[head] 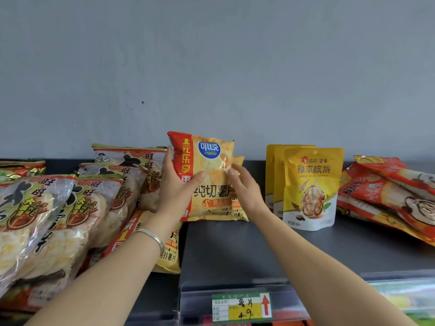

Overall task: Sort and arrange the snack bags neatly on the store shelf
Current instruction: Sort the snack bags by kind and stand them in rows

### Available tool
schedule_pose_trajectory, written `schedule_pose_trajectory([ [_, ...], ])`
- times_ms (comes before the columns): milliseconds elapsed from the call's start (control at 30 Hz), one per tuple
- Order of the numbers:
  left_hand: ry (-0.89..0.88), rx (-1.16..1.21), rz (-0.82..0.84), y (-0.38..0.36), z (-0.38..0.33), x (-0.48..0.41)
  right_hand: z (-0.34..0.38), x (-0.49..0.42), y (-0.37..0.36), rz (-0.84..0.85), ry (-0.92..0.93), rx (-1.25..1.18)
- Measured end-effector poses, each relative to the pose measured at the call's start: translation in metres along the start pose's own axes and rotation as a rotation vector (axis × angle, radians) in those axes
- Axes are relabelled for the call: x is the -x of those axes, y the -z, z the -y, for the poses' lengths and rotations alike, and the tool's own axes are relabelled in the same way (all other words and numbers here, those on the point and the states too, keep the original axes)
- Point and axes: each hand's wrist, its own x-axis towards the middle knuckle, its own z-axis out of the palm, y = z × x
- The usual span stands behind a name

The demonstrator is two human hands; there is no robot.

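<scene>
As L hand (pixel 179 184) grips chip bag (pixel 211 201), upright

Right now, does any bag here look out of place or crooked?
Yes. One yellow chip bag lies flat beside the rice cracker bags, away from the upright chip bag held by the left hand and right hand. The red bags on the right lie piled askew.
</scene>
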Motion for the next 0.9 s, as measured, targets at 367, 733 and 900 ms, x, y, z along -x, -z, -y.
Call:
schedule_pose_trajectory([
  [367, 0.221, -0.13, 0.308, -0.038, 0.024, 0.025, -0.017, 0.023, 0.018, -0.054, -0.093, 0.213],
  [733, 0.184, -0.299, 0.226, -0.017, 0.012, 0.039, -0.004, 0.039, 0.017, -0.167, 0.107, 0.609],
  [900, 0.11, -0.471, 0.183, 0.024, 0.014, 0.05, 0.009, 0.054, 0.0, -0.149, 0.333, 0.763],
])
